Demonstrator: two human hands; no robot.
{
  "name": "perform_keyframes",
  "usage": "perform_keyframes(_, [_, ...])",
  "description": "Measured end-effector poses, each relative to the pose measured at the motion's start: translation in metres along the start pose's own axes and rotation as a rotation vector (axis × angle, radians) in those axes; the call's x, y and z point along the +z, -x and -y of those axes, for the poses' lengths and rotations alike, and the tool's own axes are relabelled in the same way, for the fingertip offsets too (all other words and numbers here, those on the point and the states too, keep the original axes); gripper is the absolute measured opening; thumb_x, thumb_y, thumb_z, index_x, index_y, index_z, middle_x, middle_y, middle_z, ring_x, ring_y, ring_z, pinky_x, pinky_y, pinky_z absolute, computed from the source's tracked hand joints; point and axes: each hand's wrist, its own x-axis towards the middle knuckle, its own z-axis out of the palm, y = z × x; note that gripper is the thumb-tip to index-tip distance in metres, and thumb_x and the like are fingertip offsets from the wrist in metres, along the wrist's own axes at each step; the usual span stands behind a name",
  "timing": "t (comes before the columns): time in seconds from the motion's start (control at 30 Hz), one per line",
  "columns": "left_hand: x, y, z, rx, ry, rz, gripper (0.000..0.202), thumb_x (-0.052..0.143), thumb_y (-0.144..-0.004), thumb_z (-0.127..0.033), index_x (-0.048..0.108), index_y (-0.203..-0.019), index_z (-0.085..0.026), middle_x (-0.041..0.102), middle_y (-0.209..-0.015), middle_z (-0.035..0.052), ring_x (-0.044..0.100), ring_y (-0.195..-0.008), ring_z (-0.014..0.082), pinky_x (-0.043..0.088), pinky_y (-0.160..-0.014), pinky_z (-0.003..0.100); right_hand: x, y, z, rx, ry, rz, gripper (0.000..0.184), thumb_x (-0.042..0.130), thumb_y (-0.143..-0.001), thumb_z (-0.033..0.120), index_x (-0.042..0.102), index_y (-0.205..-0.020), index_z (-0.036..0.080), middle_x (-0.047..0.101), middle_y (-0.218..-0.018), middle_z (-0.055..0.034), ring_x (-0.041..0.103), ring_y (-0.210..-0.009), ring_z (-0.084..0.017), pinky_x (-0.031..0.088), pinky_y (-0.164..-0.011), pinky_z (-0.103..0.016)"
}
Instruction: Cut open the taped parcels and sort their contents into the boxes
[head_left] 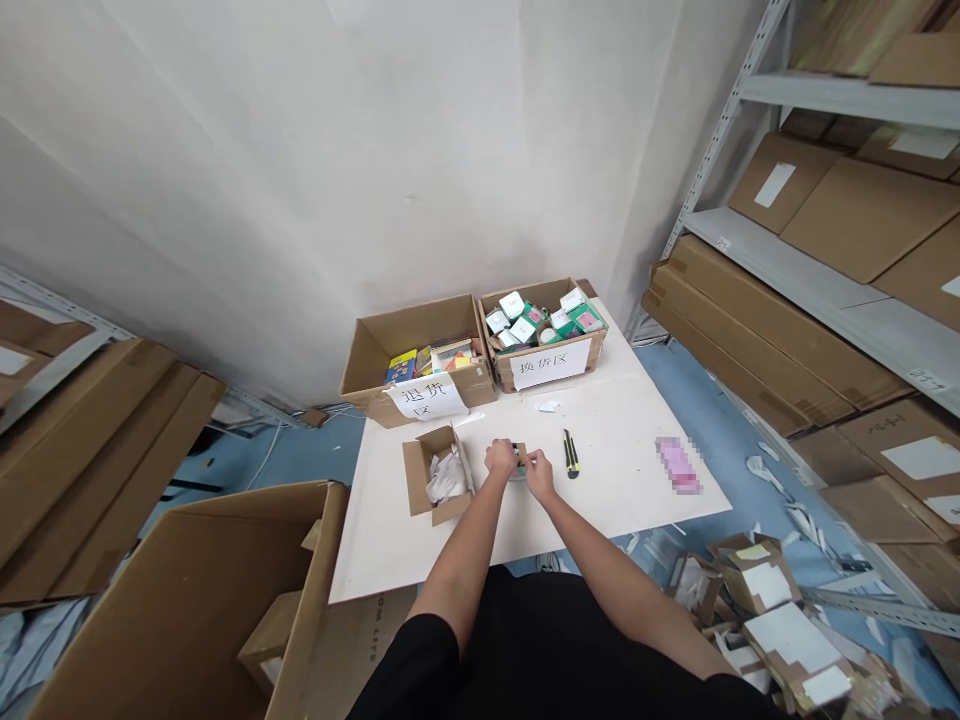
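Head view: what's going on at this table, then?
At a white table, a person's left hand and right hand hold a small item, partly hidden and too small to identify. Left of the hands stands an open carton with white packing inside; a box cutter lies to the right. Behind, two labelled cartons hold assorted packages.

2 cartons (367,397) at back of table (630,420), knife (571,455) right of box (417,480)
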Motion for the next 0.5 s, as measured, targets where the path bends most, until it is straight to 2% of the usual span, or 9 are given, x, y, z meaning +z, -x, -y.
perform_keyframes(0.1, [-0.002, 0.005, 0.001, 0.089, 0.027, -0.002, 0.018, 0.08, -0.078, -0.024, 0.075, -0.095, -0.023, 0.065, -0.14, 0.0122, 0.066, -0.12, 0.0288, 0.053, -0.096, 0.036, -0.004, -0.005, 0.0, 0.083, 0.004, -0.058, 0.01, 0.05, -0.086, 0.035, 0.049, -0.079, 0.027, 0.074, -0.083, -0.0042, 0.071, -0.083, -0.024, 0.052, -0.077, -0.032])
perform_keyframes(0.2, [-0.002, 0.012, 0.008, 0.221, 0.068, -0.006, 0.018, 0.075, -0.084, -0.029, 0.074, -0.102, -0.025, 0.061, -0.147, 0.0084, 0.057, -0.136, 0.0255, 0.049, -0.107, 0.035, -0.01, -0.009, 0.0, 0.15, -0.028, -0.072, 0.01, 0.053, -0.084, 0.035, 0.048, -0.078, 0.028, 0.073, -0.08, -0.0034, 0.071, -0.081, -0.024, 0.053, -0.075, -0.032])
perform_keyframes(0.37, [-0.002, 0.018, 0.026, 0.555, 0.186, 0.044, 0.022, 0.073, -0.083, -0.032, 0.073, -0.105, -0.026, 0.067, -0.134, 0.0076, 0.034, -0.155, 0.0292, 0.043, -0.118, 0.045, -0.014, -0.008, 0.0, 0.197, -0.067, -0.067, 0.01, 0.054, -0.081, 0.034, 0.049, -0.075, 0.028, 0.071, -0.078, -0.0026, 0.07, -0.079, -0.023, 0.053, -0.074, -0.032])
perform_keyframes(0.5, [-0.005, 0.014, 0.033, 0.592, 0.191, 0.124, 0.021, 0.069, -0.079, -0.025, 0.074, -0.099, -0.027, 0.073, -0.113, 0.0042, 0.033, -0.156, 0.0275, 0.037, -0.123, 0.044, -0.014, -0.006, 0.0, 0.197, -0.085, -0.05, 0.009, 0.054, -0.08, 0.034, 0.05, -0.076, 0.028, 0.07, -0.077, -0.0015, 0.069, -0.079, -0.023, 0.054, -0.071, -0.031])
